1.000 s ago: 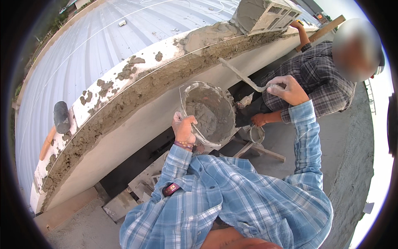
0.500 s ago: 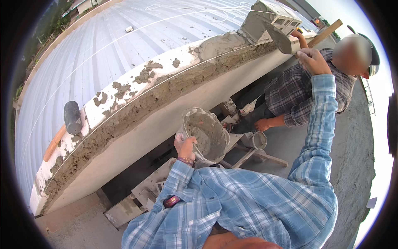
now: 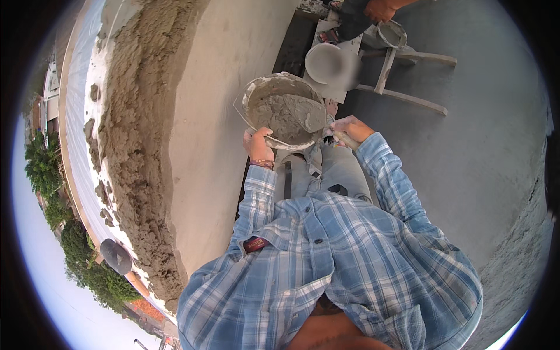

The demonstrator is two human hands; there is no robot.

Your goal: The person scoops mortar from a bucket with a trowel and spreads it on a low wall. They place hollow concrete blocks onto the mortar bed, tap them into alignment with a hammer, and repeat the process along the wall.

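My left hand (image 3: 258, 144) grips the near left rim of a mortar-caked bucket (image 3: 254, 90), which holds wet grey mortar (image 3: 274, 111). At the bucket's right side my right hand (image 3: 354, 127) is closed on a trowel handle (image 3: 348, 140); the blade seems to be down in the mortar, coated grey. My legs show below the bucket. To the left runs a wall top (image 3: 140, 116) covered in rough mortar, where a black-headed mallet (image 3: 116, 255) lies with its wooden handle.
A co-worker's hand (image 3: 382, 9) is at the top beside a small bucket (image 3: 392, 34). A pale round container (image 3: 324, 63) sits on a board beyond mine. A wooden trestle (image 3: 417, 104) stands right on grey concrete (image 3: 478, 151). Trees (image 3: 44, 169) show beyond the roof edge.
The view has swung from the wall top down to the bucket and floor. My right hand with the trowel has come down from raised near the block to the bucket.
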